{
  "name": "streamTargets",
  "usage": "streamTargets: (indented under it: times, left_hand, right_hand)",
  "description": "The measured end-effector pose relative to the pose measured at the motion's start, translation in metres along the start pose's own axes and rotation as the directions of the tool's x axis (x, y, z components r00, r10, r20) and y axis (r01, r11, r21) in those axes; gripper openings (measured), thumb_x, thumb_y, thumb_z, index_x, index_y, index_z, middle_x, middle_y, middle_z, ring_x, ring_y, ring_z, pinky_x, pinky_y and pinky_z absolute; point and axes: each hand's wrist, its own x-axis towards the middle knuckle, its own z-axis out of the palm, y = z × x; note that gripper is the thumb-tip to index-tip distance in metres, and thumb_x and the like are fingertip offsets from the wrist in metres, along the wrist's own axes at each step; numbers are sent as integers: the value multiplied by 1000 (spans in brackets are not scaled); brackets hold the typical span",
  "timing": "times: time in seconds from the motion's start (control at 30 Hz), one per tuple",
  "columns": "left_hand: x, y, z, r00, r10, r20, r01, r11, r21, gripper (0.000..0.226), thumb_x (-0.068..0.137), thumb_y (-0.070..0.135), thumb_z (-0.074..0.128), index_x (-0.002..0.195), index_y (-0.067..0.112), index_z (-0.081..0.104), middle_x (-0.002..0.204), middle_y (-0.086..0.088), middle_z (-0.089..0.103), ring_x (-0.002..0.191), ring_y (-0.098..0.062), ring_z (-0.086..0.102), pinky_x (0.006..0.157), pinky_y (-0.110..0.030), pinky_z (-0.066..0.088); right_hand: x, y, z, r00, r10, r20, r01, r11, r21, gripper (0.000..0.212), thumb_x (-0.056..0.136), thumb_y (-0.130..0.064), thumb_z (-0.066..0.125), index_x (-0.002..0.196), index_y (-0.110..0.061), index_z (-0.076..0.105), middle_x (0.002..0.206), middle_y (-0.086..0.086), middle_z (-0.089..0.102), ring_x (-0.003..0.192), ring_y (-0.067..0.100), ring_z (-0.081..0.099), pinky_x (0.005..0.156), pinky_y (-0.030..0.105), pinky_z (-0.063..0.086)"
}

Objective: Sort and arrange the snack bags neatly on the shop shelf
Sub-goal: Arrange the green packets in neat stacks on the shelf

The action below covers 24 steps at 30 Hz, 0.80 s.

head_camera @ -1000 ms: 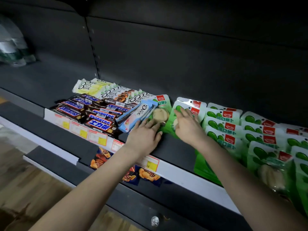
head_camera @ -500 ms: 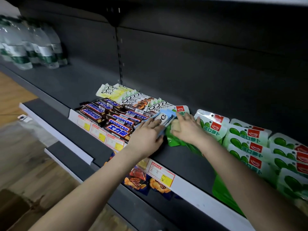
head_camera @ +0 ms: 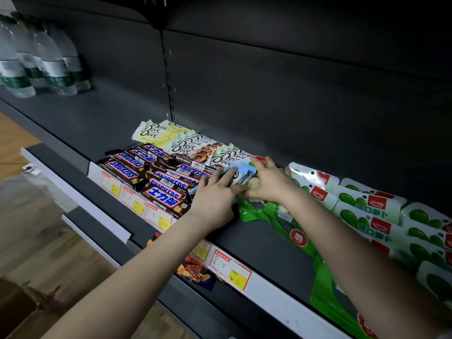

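Observation:
My left hand [head_camera: 215,194] lies with straight fingers on a light blue Dove bar [head_camera: 241,170], which sits at the right end of the Snickers bars [head_camera: 151,177]. My right hand [head_camera: 267,182] rests flat on a green snack bag [head_camera: 252,207] just right of that bar, and its thumb touches my left hand. The bag's clear window shows pale pieces. Pale Dove bars [head_camera: 171,140] lie in a row behind the Snickers. Green-and-white snack bags [head_camera: 362,209] overlap in rows on the right of the shelf [head_camera: 256,243].
Water bottles [head_camera: 41,57] stand at the far left of the shelf. Price tags [head_camera: 230,269] line the front rail. A green bag [head_camera: 325,289] hangs over the front edge under my right forearm. A dark snack bag [head_camera: 195,269] lies on the lower shelf.
Both hands have drawn closer together, with the blue Dove bar now pushed against the Snickers bars. The view has swung left, bringing the water bottles in.

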Motion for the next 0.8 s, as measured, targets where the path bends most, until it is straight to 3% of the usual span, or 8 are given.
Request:
streamTargets:
  times: [0.1,0.17,0.27,0.4,0.6,0.73,0.8]
  left_hand:
    - [3,-2,-2,999,-32,22,32,999,11,67,82,18,54,142,39,32,159,3,4,145,-28,6,113,-51,16]
    - [4,-6,-1,998,-60,9,60,998,12,70,81,18,55,143,39,30,159,3,4,145,-27,6,112,-50,18]
    - [5,-11,0,995,-95,-15,95,995,16,71,81,18,55,144,38,29,159,3,5,144,-26,8,112,-48,18]
    - [6,-15,-1,994,-111,-11,111,994,5,72,81,17,55,144,38,28,159,3,5,144,-27,8,112,-47,16]
    - [6,-14,-1,993,-121,2,121,992,-18,70,83,16,52,145,38,27,159,2,4,145,-28,8,114,-50,13]
    - [6,-14,-4,981,-192,-19,191,980,-52,65,90,23,49,146,40,21,159,-2,7,144,-32,9,114,-53,9]
    - [4,-14,-5,981,-195,-9,195,980,-47,63,92,27,49,146,42,20,159,-4,8,144,-34,9,114,-54,9]
  right_hand:
    - [2,-2,-1,999,-10,-37,14,996,91,104,68,-60,70,149,-32,11,156,13,11,139,35,23,114,51,15]
    - [4,0,-7,996,-11,-83,31,967,252,97,72,-43,75,149,-29,17,154,12,18,140,28,24,114,42,22]
    - [10,7,-19,984,96,-151,-18,892,452,88,76,-19,75,148,-26,25,143,10,40,131,26,38,105,29,32]
    - [14,12,-22,974,186,-129,-97,857,507,78,82,-2,65,147,-19,27,127,6,59,125,24,46,99,26,36]
    - [9,4,-12,941,243,-235,-80,836,543,61,87,3,52,143,-17,39,124,9,61,121,26,47,93,23,39]
    - [3,0,-19,852,322,-412,-9,797,603,48,86,4,48,131,-14,53,112,7,66,110,26,57,78,14,37]
    - [2,0,-30,815,386,-432,21,726,688,44,87,2,49,128,-14,55,114,9,65,108,26,59,81,20,41]
